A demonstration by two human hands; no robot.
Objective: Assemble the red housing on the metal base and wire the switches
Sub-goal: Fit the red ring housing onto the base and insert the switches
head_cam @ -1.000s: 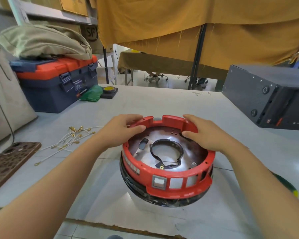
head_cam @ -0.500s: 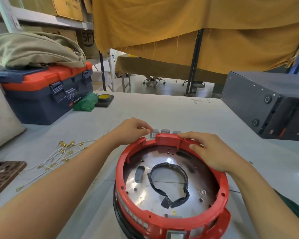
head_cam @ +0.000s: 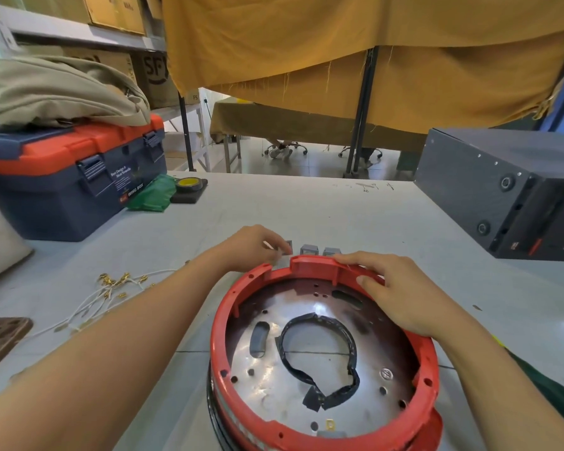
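Head view. The housing (head_cam: 323,428), a red ring, sits on the base (head_cam: 306,362), a shiny metal disc with a black gasket loop at its centre; the pair lies on the table (head_cam: 274,206) at 6 o'clock in the frame. The ring appears seated all round, though its near edge runs out of frame and cannot be confirmed.

Three grey switches (head_cam: 308,249) stand in a row on the table just beyond the ring's far rim, at its 12 o'clock. The left hand (head_cam: 254,247) has its fingers curled and pinches the leftmost of them, at about 11 o'clock of the ring. The right hand (head_cam: 401,294) rests on the rim at 1 to 2 o'clock, fingers laid over the red edge and thumb inside, steadying it rather than gripping hard.

A bundle of white wires (head_cam: 111,288) with brass terminals lies well apart at 9 o'clock. A toolbox (head_cam: 72,183) stands at 10 o'clock, a black box (head_cam: 502,190) at 2 o'clock.

Judgement: the housing step looks largely complete and switch fitting is in hand. The next move calls for lifting the pinched switch, turning it to match a rectangular opening in the ring wall, and pressing it home while the right hand holds the ring. Wiring has not yet begun.
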